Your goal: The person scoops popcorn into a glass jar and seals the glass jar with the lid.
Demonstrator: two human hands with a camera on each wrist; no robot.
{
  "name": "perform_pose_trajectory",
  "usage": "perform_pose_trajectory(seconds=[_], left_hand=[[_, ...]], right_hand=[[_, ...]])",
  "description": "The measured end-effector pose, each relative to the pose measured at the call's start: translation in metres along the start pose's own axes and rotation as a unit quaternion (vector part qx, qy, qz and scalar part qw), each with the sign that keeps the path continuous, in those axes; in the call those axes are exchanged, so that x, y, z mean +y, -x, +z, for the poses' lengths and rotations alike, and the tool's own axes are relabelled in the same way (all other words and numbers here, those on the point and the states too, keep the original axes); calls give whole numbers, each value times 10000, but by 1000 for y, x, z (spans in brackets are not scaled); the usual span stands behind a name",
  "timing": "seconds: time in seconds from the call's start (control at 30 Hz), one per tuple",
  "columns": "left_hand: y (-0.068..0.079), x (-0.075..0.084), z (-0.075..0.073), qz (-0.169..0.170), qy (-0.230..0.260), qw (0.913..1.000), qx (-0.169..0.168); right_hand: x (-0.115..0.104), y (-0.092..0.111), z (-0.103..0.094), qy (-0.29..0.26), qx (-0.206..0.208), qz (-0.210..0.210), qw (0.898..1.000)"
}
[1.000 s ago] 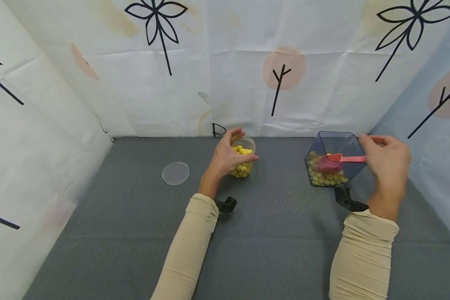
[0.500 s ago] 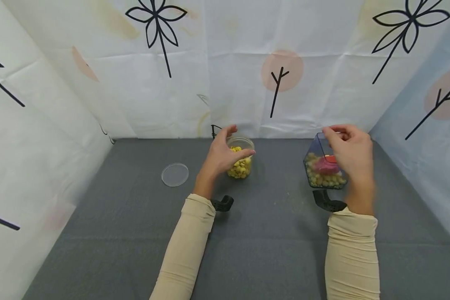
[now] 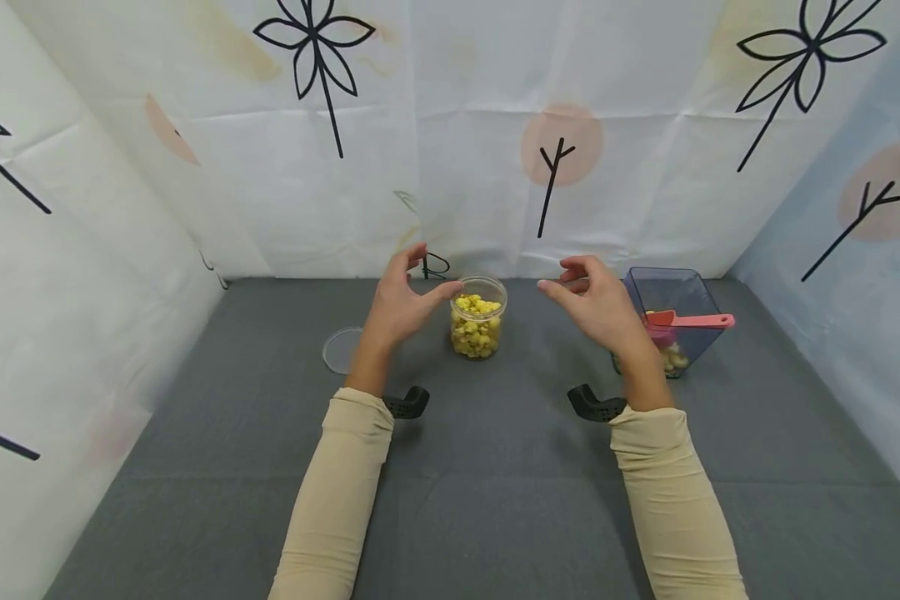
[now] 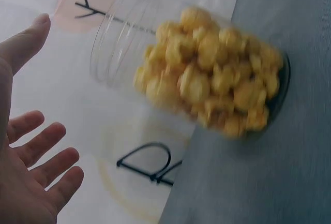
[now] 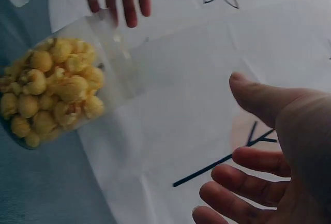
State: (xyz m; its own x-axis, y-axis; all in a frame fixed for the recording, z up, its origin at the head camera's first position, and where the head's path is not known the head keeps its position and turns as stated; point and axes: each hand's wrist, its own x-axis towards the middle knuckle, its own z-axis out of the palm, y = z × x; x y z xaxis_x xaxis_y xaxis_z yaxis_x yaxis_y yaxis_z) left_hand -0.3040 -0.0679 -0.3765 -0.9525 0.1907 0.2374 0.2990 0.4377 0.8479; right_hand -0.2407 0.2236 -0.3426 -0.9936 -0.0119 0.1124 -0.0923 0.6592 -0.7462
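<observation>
A clear plastic jar (image 3: 477, 329) of yellow popcorn stands upright and uncovered on the grey table. Left of it is my left hand (image 3: 401, 308), fingers spread and holding nothing; in the left wrist view the hand (image 4: 36, 167) is apart from the jar (image 4: 207, 74). My right hand (image 3: 600, 307) hovers between the jar and a bluish square container (image 3: 671, 292), its fingers loosely bent around nothing. A pink scoop (image 3: 693, 321) lies across that container's top. Popcorn (image 3: 675, 360) shows inside the container, partly hidden by my right hand and wrist.
A round clear lid (image 3: 339, 350) lies flat on the table (image 3: 480, 500), partly behind my left wrist. Printed white cloth (image 3: 465, 167) rises along the table's back edge and both sides.
My right hand has left the square container and scoop and moved left toward the jar. My left hand has drawn back leftward from around the jar, which stays standing.
</observation>
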Motion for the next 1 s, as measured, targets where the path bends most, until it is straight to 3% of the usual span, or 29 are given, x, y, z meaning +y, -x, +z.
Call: perform_pose_trajectory(seconds=[0.27, 0.7, 0.9, 1.0], left_hand=[[13, -20, -32, -255, -254, 9992, 168], [38, -59, -82, -461, -478, 9974, 280], [49, -73, -97, -829, -547, 9951, 37], [51, -78, -101, -858, -562, 9947, -44]], right_hand=[[7, -16, 36, -531, -881, -96, 9946], [20, -32, 95, -1299, -1378, -622, 9799], [26, -31, 114, -1675, -1586, -438, 9720], [27, -30, 119, -1742, -1500, -450, 9722]])
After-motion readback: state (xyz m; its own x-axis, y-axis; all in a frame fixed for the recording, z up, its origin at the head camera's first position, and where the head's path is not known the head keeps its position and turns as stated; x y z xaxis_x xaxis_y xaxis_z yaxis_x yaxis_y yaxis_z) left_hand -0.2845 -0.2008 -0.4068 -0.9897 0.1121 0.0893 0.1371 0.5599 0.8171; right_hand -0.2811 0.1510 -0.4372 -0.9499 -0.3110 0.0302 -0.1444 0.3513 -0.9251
